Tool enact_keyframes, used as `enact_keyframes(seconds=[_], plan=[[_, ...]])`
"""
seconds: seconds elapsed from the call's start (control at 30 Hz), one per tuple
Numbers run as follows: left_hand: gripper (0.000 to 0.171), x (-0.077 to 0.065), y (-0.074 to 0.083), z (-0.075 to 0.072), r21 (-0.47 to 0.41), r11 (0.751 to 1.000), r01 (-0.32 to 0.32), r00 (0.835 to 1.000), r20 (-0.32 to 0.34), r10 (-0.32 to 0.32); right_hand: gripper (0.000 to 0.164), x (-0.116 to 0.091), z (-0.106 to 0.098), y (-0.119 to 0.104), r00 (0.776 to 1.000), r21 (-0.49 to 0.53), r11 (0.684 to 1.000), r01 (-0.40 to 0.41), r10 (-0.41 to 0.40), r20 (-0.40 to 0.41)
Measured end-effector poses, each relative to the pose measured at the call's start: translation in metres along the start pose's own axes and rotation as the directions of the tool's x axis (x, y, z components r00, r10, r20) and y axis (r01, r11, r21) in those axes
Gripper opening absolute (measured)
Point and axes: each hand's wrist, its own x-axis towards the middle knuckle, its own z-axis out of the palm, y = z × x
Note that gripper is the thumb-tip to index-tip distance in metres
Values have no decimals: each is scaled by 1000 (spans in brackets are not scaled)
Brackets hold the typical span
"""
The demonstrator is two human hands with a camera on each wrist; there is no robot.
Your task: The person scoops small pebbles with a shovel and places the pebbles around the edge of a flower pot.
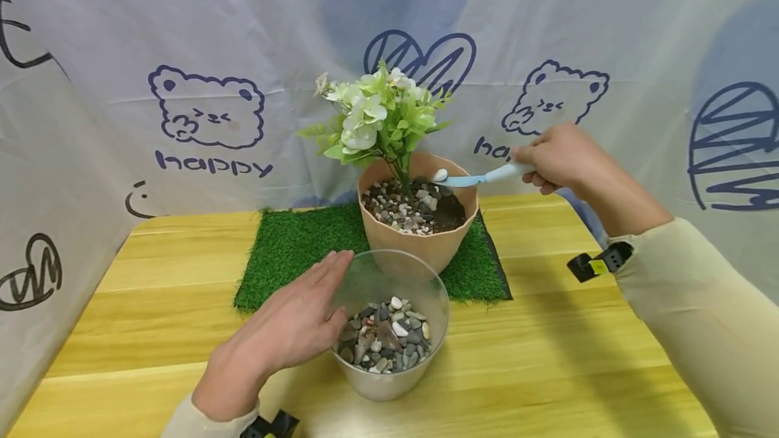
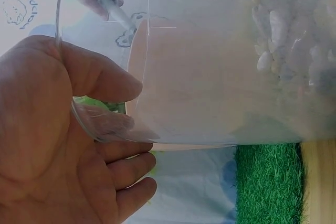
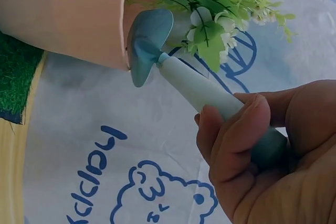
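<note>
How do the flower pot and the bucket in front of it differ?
The pot is peach-coloured and opaque; the bucket is see-through. The pot sits on a green mat; the bucket stands on the wooden table. The pot holds a flowering plant, stones and a dark patch; the bucket shows only stones. Both are round and open on top.

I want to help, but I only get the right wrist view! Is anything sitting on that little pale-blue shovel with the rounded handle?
Observer: Yes, a smooth white pebble sits at the front end of the shovel.
Operator: Cool! Where's the other hand?
Observer: The bare left hand is at the rim of a round, see-through plastic tub.
Operator: Ooh, what's in the tub?
Observer: Lots of small grey, brown and white stones.
</note>
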Motion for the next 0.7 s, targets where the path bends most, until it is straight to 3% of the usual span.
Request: enact_keyframes(seconds=[0.37, 0.7], plan=[[79, -1, -1, 1, -4, 1000, 0, 1000, -4, 0, 44, -1, 2, -8, 999, -14, 1000, 6, -6, -37], [79, 0, -1, 1, -18, 1000, 9, 1000, 7, -9, 45, -27, 8, -1, 993, -116, 991, 66, -76, -87]])
